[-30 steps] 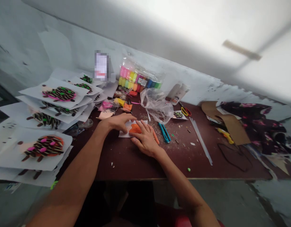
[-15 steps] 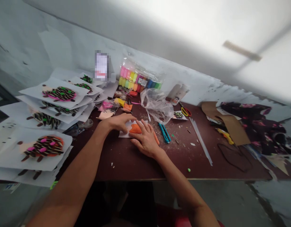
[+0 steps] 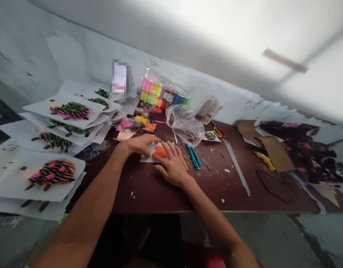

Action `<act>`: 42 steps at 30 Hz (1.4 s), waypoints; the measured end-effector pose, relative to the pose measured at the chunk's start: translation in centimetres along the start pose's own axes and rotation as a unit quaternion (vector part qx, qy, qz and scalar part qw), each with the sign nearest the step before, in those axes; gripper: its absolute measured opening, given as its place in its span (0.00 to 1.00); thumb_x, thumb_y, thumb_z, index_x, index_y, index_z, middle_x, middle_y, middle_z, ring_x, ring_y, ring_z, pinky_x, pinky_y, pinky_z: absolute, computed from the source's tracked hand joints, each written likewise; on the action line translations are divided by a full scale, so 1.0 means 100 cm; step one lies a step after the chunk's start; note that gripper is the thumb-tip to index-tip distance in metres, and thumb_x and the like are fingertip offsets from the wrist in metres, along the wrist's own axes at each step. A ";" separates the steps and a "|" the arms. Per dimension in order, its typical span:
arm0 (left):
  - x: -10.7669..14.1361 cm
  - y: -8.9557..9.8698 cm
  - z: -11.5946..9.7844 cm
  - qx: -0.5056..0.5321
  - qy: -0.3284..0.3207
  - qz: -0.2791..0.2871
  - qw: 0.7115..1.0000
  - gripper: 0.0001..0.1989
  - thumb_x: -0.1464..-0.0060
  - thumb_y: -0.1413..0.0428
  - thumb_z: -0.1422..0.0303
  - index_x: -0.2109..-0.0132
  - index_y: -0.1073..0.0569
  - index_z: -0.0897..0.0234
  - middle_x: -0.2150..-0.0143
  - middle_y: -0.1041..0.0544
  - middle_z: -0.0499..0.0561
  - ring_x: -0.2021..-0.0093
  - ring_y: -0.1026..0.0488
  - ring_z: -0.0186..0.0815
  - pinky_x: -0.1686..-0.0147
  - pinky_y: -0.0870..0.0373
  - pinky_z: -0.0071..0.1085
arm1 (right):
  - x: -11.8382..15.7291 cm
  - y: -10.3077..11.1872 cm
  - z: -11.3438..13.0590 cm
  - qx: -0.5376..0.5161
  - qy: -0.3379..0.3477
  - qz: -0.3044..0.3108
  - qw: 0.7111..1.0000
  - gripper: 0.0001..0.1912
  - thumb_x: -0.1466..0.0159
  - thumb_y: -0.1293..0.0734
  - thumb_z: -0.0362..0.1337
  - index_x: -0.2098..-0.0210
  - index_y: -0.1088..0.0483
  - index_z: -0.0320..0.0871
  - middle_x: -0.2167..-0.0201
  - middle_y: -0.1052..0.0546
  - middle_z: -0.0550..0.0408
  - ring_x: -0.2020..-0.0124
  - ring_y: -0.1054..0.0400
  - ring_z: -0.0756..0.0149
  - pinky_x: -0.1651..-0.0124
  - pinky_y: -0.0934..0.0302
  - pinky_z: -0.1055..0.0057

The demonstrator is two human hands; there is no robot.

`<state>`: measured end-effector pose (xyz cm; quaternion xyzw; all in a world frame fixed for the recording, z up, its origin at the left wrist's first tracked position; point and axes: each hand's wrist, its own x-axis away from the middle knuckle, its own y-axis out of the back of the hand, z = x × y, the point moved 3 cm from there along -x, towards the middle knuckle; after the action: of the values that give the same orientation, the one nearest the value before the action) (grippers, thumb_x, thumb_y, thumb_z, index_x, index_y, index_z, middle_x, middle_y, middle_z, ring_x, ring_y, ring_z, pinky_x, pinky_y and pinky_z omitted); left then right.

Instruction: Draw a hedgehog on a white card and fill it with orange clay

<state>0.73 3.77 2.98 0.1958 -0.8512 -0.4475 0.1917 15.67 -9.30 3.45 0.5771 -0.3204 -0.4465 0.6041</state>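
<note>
The right hand [image 3: 171,165] has barely shifted, its spread fingers [image 3: 171,149] pressing on the orange clay [image 3: 160,151], which lies on a white paper slip [image 3: 147,158] on the dark surface [image 3: 149,193]. The left hand [image 3: 140,145] curls at the slip's edge; any grip is unclear. At left, paper sheets [image 3: 9,178] carry fuller clay designs; this slip shows only orange. The clay pack's [image 3: 163,91] label is unreadable.

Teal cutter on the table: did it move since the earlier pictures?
No. The teal cutter sits in the same spot, no nearer to or farther from the yellow-and-red scissors.
</note>
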 end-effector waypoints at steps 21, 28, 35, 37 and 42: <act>-0.001 -0.001 0.001 0.004 0.016 0.003 1.000 0.42 0.60 0.40 0.71 0.34 0.35 0.58 0.34 0.32 0.54 0.34 0.36 0.48 0.34 0.40 0.40 | -0.003 -0.004 -0.004 0.042 -0.042 -0.013 0.998 0.24 0.28 0.40 0.51 0.37 0.31 0.52 0.26 0.47 0.47 0.25 0.60 0.46 0.29 0.62 0.43; -0.001 -0.002 0.001 0.002 0.011 0.002 1.000 0.41 0.60 0.40 0.71 0.35 0.34 0.58 0.36 0.31 0.54 0.35 0.35 0.48 0.35 0.39 0.41 | -0.006 -0.002 -0.002 0.046 -0.062 -0.014 0.997 0.23 0.28 0.39 0.51 0.37 0.31 0.53 0.26 0.46 0.49 0.25 0.61 0.47 0.28 0.63 0.44; 0.000 -0.001 0.001 -0.004 0.009 -0.002 1.000 0.42 0.59 0.40 0.70 0.33 0.36 0.58 0.34 0.32 0.54 0.34 0.37 0.49 0.34 0.40 0.42 | -0.006 -0.004 -0.002 0.046 -0.060 -0.012 0.997 0.24 0.27 0.40 0.51 0.36 0.32 0.52 0.27 0.45 0.47 0.25 0.60 0.46 0.29 0.61 0.42; 0.000 -0.001 -0.001 -0.006 0.011 -0.004 1.000 0.41 0.59 0.40 0.69 0.34 0.35 0.59 0.35 0.32 0.55 0.34 0.37 0.49 0.34 0.40 0.42 | -0.007 -0.004 -0.001 0.044 -0.064 -0.011 0.997 0.24 0.27 0.41 0.51 0.37 0.31 0.52 0.27 0.44 0.46 0.25 0.59 0.46 0.29 0.60 0.42; -0.002 -0.002 -0.005 -0.011 0.020 -0.012 1.000 0.40 0.58 0.38 0.67 0.35 0.33 0.60 0.36 0.31 0.56 0.35 0.36 0.49 0.35 0.39 0.40 | -0.008 -0.003 -0.002 0.045 -0.078 -0.006 0.996 0.25 0.27 0.42 0.52 0.35 0.33 0.52 0.27 0.45 0.45 0.25 0.59 0.46 0.29 0.60 0.43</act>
<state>1.16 3.44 3.04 0.2131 -0.8396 -0.4552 0.2057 15.50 -8.50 3.25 0.5690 -0.3824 -0.4791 0.5481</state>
